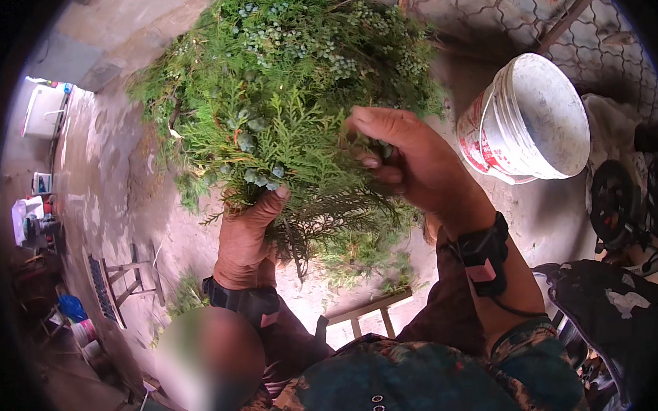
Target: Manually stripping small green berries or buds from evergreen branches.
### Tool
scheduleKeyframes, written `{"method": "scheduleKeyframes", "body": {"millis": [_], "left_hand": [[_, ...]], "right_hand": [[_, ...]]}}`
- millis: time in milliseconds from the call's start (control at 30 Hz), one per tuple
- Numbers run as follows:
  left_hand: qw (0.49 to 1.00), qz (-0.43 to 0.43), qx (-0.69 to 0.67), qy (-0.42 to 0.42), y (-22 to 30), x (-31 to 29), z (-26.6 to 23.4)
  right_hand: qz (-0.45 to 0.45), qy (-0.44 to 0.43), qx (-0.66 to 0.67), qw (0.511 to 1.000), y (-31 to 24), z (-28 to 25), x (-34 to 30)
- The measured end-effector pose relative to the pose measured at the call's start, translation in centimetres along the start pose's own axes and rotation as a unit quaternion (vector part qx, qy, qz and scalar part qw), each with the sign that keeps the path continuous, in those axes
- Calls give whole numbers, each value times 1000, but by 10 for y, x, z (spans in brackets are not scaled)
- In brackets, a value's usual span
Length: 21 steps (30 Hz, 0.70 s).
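My left hand (248, 239) is closed round the lower stems of a leafy arborvitae branch (295, 134), its thumb on top. Bluish-green cones (250, 136) cluster among the flat green sprays. At the branch's right side is my right hand (419, 154), its thumb stretched over curled fingers. Small green cones (381, 146) show partly between those fingers; the rest of what it holds is hidden. Behind the branch rises a large heap of cut arborvitae (299, 39), thick with pale cones. Both wrists wear dark straps with small boxes.
A white bucket with red markings (505, 118) stands right of the heap, tilted in view. Loose sprigs (363, 255) lie on the concrete floor (123, 218) below my hands. A wooden stool frame (127, 281) is at left. Dark machinery (619, 203) stands at right, near wire mesh.
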<state>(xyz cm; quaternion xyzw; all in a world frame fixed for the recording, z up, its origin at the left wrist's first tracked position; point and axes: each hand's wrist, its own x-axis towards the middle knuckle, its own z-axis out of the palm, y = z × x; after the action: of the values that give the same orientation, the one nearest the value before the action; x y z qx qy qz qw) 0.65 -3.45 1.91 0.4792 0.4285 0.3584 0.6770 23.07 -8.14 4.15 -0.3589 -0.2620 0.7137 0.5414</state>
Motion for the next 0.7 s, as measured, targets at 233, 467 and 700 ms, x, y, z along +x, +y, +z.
{"method": "scheduleKeyframes", "body": {"millis": [233, 467, 700], "left_hand": [[1000, 8, -7, 19, 0, 0, 1], [987, -3, 156, -44, 1, 1, 8], [993, -107, -38, 26, -1, 11, 9]], "right_hand": [[3, 10, 34, 999, -1, 2, 1], [-136, 153, 72, 976, 12, -7, 10], [-188, 132, 211, 950, -21, -21, 9]]}}
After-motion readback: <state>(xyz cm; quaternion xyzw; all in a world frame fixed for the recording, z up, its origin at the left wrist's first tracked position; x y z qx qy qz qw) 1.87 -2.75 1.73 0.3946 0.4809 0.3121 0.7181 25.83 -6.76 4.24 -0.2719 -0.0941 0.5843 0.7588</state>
